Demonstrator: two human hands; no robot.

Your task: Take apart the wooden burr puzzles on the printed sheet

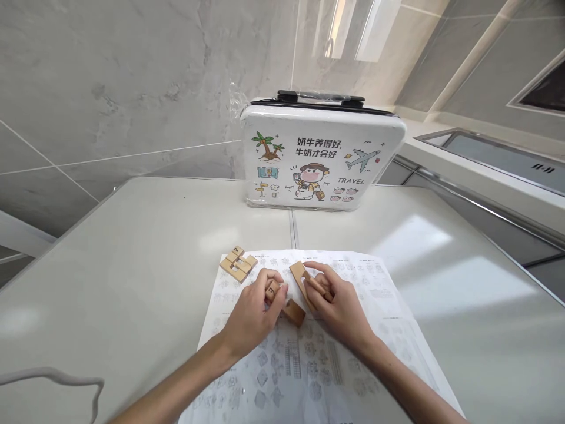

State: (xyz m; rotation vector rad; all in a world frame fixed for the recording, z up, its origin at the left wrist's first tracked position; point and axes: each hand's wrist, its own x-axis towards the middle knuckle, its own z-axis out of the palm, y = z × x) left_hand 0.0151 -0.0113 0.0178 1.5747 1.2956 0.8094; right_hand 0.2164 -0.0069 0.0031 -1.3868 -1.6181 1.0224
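Observation:
Over a printed paper sheet [375,330], my left hand [249,315] curls its fingers around a small wooden puzzle piece [272,290] with a dark mark on its face. My right hand [344,309] grips a notched wooden puzzle piece [314,284], partly hidden by the fingers. Beneath that hand lies a longer light wooden piece [297,271], its near end covered. A darker wooden block [295,313] rests between the two hands, close to the left fingertips. At the sheet's far left corner, several wooden pieces [233,255] sit side by side, one bearing a number.
A white cartoon-printed case [324,153] in clear plastic stands at the back of the white table [132,265]. A grey cable [57,374] crosses the left front. Behind is a tiled wall [145,76], and a counter [485,171] runs along the right.

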